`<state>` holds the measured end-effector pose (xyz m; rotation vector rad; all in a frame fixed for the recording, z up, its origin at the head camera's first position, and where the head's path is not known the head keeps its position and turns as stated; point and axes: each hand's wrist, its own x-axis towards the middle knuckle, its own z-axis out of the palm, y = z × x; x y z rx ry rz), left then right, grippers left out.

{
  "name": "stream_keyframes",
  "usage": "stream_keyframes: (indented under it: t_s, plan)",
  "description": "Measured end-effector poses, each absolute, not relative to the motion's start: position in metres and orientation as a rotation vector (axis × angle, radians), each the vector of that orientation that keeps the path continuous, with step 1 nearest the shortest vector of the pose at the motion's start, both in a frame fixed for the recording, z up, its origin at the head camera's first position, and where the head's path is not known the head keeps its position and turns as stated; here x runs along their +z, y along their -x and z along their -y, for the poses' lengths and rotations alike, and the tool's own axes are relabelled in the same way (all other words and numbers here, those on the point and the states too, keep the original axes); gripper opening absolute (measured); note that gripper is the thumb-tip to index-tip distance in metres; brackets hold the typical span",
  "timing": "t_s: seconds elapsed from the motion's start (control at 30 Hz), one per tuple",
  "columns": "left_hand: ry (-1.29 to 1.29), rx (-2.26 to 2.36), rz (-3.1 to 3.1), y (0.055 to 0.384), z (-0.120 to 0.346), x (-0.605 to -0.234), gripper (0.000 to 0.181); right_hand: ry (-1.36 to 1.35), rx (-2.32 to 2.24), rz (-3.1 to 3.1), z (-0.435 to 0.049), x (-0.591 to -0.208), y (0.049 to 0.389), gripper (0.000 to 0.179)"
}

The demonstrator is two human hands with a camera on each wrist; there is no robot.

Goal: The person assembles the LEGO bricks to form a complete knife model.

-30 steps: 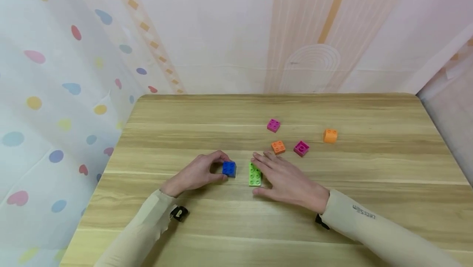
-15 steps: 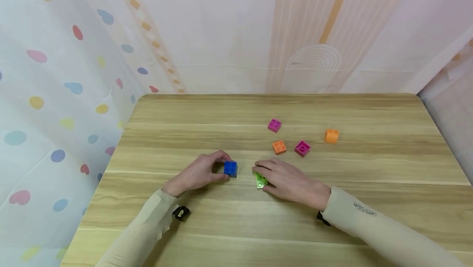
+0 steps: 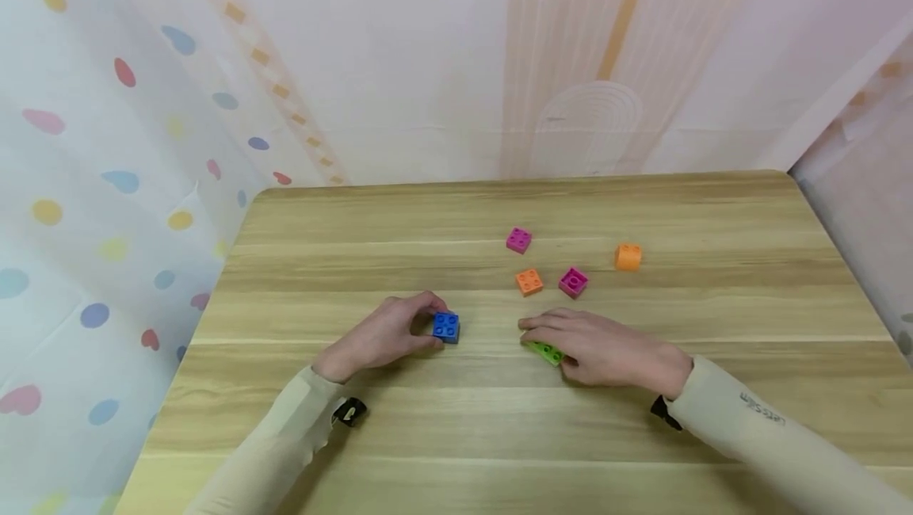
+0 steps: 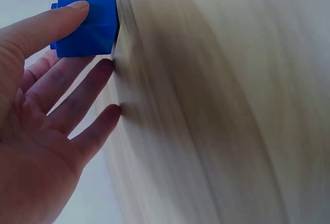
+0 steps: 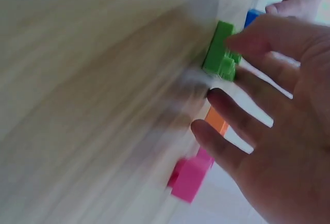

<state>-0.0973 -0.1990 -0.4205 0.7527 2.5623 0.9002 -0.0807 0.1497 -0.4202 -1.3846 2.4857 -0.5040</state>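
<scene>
A blue toy brick (image 3: 446, 328) with studs up stands on the wooden table, pinched between the thumb and fingers of my left hand (image 3: 381, 341). In the left wrist view my thumb lies along one side of the blue brick (image 4: 90, 33), and the lower fingers reach the table. To its right, my right hand (image 3: 606, 350) grips a lime-green brick (image 3: 548, 352), lying slanted and partly covered by the fingers. The right wrist view has my thumb against the green brick (image 5: 217, 48), with the other fingers spread over the table.
Beyond my right hand lie a studs-up magenta brick (image 3: 519, 240), an orange brick (image 3: 529, 282), an upturned magenta brick (image 3: 574, 283) and a rounded orange brick (image 3: 628, 257). A patterned curtain (image 3: 428, 63) hangs behind the table's (image 3: 371, 238) far edge.
My right hand has closed its fingers on the green brick and moved it to the right, turning it from upright to slanted. My left hand stays at the blue brick.
</scene>
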Motion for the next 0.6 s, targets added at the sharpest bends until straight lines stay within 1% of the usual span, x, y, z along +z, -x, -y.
stream_keyframes:
  t_s: [0.13, 0.27, 0.3, 0.33, 0.6]
  plan:
    - [-0.767, 0.900, -2.555, 0.097, 0.191, -0.420, 0.037, 1.281, -0.539, -2.516, -0.157, -0.420, 0.075, 0.057]
    - [-0.776, 0.896, -2.539, 0.097, 0.182, -0.420, 0.037, 1.133, -0.514, -2.679, -0.157, -0.424, 0.064, 0.070]
    - [-0.781, 0.894, -2.534, 0.097, 0.180, -0.420, 0.037, 1.109, -0.497, -2.726, -0.156, -0.425, 0.062, 0.071]
    - [-0.779, 0.895, -2.527, 0.097, 0.177, -0.421, 0.037, 1.092, -0.475, -2.770, -0.155, -0.426, 0.061, 0.070]
    - [-0.834, 0.901, -2.483, 0.096, 0.151, -0.420, 0.036, 1.022, -0.403, -2.903, -0.151, -0.430, 0.058, 0.043]
